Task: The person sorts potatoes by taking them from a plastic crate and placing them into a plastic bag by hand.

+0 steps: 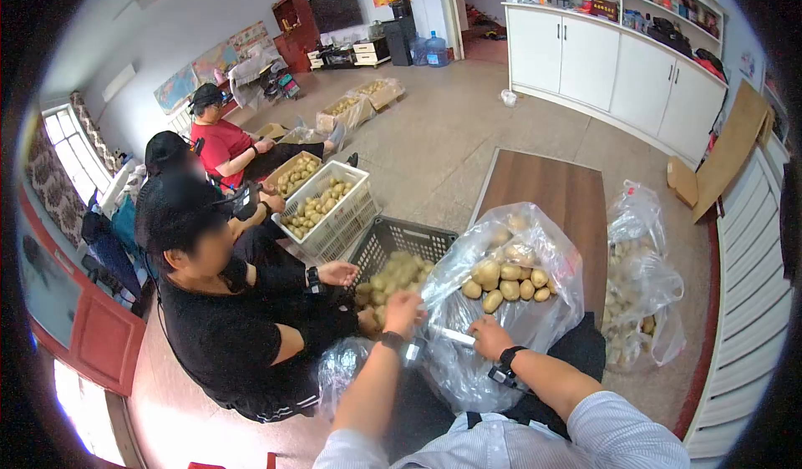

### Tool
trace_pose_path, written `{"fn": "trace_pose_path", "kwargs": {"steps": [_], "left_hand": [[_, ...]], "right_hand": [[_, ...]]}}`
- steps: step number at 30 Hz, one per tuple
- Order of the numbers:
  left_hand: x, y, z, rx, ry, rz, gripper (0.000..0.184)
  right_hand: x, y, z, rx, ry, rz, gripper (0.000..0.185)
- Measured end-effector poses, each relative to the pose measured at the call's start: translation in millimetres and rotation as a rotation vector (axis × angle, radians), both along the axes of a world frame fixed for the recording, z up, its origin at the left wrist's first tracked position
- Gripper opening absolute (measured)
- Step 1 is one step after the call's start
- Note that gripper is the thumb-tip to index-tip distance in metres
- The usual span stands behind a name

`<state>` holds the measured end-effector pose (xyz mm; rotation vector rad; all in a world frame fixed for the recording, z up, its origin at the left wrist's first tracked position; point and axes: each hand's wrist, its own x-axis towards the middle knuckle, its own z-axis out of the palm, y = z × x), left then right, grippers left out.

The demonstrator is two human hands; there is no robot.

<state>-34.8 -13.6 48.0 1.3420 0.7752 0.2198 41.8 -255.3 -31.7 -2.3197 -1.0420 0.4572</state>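
A large clear plastic bag (547, 248) lies open in front of me, with several brown oval fruits that look like kiwifruit (505, 283) inside. My left hand (403, 312) is closed at the bag's left rim and seems to pinch the film there. My right hand (490, 337) is closed around the end of a flat white strip (455, 336) that lies across the bag's near side; what it is I cannot make out. Just beyond my left hand stands a dark grey crate (418, 237) of similar fruits, blurred by motion. A co-worker's hand (337, 273) hovers open at that crate's left edge.
Co-workers sit in a row on my left, the nearest in a black shirt (213, 327). A white crate (349, 218) and cardboard boxes of fruits stand farther along. Under the bag is a brown wooden board (535, 181). Filled plastic bags (643, 277) lie on the right.
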Motion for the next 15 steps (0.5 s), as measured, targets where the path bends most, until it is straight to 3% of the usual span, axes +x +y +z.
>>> {"fn": "trace_pose_path", "kwargs": {"steps": [5,8,10,15], "left_hand": [[8,-17,-3,0.004,0.072,-0.15,0.024],[11,-20,-12,0.02,0.099,-0.241,0.028],[12,-24,-17,0.032,0.126,-0.29,0.03],[8,-37,-9,0.104,0.18,-0.37,0.03]], "right_hand": [[17,7,-29,0.243,0.012,-0.054,0.038],[16,11,0,0.316,0.174,-0.189,0.038],[17,17,15,0.325,0.708,-0.321,0.04],[16,32,21,0.516,0.969,-0.262,0.034]]}}
